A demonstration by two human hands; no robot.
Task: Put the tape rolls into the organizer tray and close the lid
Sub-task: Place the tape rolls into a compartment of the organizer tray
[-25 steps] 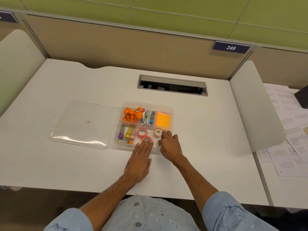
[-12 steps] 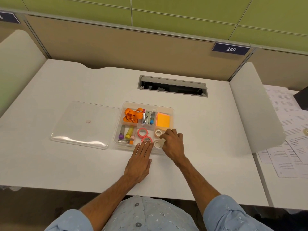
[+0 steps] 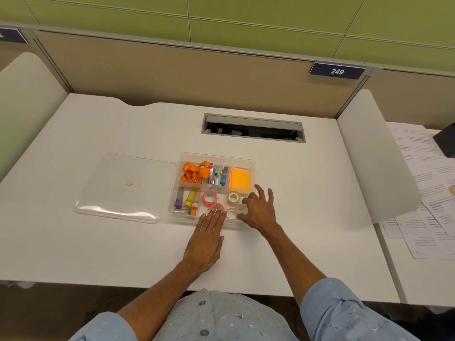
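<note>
White desk (image 3: pixel 295 193) — flat left hand (image 3: pixel 205 244) touches pink tape roll (image 3: pixel 216 204) in tray (image 3: pixel 172 198) — splayed right hand (image 3: pixel 258 210) beside clear roll (image 3: pixel 239 205).

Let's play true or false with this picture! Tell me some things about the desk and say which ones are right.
1. The lid is shut on the tray. False: the clear lid lies on the desk, left of the open tray.
2. Two pink tape rolls sit in the tray. True.
3. The sticky notes are green. False: the sticky notes are orange.
4. The left hand lies flat, its fingertips reaching the nearer pink roll. True.
5. The sign on the wall says 249. True.
</note>
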